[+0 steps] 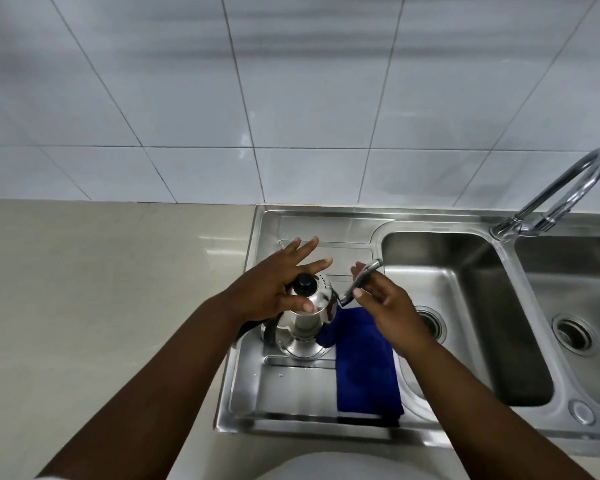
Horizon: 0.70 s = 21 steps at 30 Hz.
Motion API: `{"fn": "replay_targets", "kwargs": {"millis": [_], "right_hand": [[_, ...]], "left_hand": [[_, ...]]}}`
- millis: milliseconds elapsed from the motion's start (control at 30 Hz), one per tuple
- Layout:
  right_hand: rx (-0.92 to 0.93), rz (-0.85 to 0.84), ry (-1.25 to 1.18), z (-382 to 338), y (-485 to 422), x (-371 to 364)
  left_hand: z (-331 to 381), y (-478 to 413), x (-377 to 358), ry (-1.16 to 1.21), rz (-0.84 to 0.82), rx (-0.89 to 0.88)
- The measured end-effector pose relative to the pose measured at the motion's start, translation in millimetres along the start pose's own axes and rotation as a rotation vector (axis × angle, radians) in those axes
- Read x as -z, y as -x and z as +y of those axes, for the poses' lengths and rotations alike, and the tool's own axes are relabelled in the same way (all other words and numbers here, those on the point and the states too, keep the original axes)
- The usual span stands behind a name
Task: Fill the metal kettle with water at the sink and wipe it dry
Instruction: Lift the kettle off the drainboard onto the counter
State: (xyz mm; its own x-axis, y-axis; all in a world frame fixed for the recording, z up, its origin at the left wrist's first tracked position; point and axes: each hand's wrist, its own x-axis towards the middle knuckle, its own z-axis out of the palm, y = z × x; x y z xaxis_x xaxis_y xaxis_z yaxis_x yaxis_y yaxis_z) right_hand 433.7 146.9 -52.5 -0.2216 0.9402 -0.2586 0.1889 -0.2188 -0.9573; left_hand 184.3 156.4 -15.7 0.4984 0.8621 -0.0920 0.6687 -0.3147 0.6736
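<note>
a wall of pale tiles point(291, 81) with thin grey grout lines fills the upper half of the view, from nine o'clock through twelve to three. below it, at about eight o'clock, spreads a smooth beige countertop point(101, 289), glossy enough to catch soft reflections. at six o'clock, along the bottom edge, a rounded white shape point(329, 467) shows, possibly the person's clothing, though the wide lens blurs it too much to be sure.
</note>
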Motion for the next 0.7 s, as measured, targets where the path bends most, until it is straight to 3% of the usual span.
{"fn": "replay_targets", "kwargs": {"millis": [133, 233, 467, 700], "right_hand": [[0.031, 0.076, -0.026, 0, -6, 5], [0.061, 0.109, -0.007, 11, 0, 4], [0.066, 0.135, -0.038, 22, 6, 0], [0.129, 0.144, 0.071, 23, 7, 2]], "left_hand": [[-4, -5, 5, -0.061, 0.012, -0.028], [-13, 2, 2, -0.117, 0.174, -0.055], [-41, 58, -15, 0.125, 0.490, 0.224], [-64, 96, -22, 0.154, 0.562, 0.344]]}}
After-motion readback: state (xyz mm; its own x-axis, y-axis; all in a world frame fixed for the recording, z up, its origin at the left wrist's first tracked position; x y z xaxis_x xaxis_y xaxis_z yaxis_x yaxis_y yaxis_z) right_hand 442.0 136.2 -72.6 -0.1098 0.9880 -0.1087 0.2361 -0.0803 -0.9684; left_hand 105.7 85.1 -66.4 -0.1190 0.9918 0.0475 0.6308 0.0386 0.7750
